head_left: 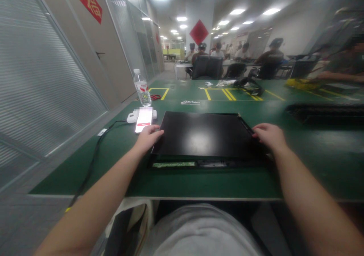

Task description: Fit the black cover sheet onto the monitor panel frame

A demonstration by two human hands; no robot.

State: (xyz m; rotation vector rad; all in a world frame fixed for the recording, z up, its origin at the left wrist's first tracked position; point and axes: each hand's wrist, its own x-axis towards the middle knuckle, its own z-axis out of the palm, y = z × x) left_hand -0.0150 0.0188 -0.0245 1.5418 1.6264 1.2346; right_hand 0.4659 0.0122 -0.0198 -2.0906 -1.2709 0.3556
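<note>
A flat black screen panel (199,135) lies over a dark shallow housing on the green table in front of me. Along the near edge, a green circuit board strip (174,164) shows in the housing, beside a dark grey part (212,164). My left hand (148,136) pinches the panel's left edge between thumb and fingers. At the opposite side my right hand (269,135) is closed on the right edge, its fingertips partly hidden. The panel appears slightly out of line with the housing, whose rim shows at the far right corner.
Left of the panel lie a lit phone (144,120) and a white power strip (131,116) with a black cable (98,146). Behind them stand a water bottle (142,89) and red-handled scissors (155,97). A long black object (327,112) lies right. People sit farther back.
</note>
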